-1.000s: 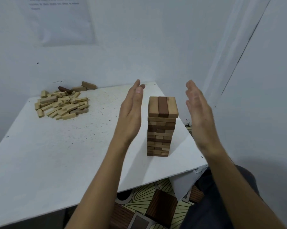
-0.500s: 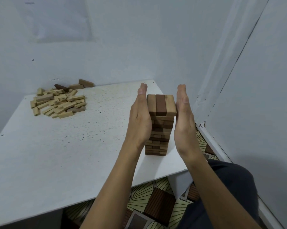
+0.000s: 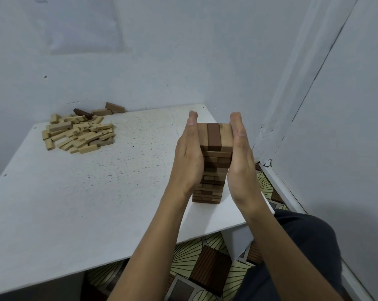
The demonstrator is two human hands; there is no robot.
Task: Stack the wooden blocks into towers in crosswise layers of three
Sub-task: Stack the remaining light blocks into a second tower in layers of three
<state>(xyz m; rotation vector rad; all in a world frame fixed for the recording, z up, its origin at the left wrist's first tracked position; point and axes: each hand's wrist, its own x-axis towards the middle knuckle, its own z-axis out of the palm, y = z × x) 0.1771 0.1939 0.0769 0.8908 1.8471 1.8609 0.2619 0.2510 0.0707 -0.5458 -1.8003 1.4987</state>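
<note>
A tower of wooden blocks (image 3: 213, 166) stands near the right front corner of the white table (image 3: 75, 192). Its top layer has a dark block between two light ones. My left hand (image 3: 189, 155) presses flat against the tower's left side with straight fingers. My right hand (image 3: 241, 153) presses flat against its right side the same way. Both palms hide the tower's side faces. A pile of loose wooden blocks (image 3: 79, 132) lies at the table's far left, near the wall.
White walls close in behind the table and at the right. The table's front edge runs below my forearms. Patterned floor tiles (image 3: 207, 266) show beneath it. My dark-clothed knee (image 3: 303, 246) sits at the lower right.
Both hands moved inward from a spread position and now press against the tower's two sides. The view has tilted slightly downward.
</note>
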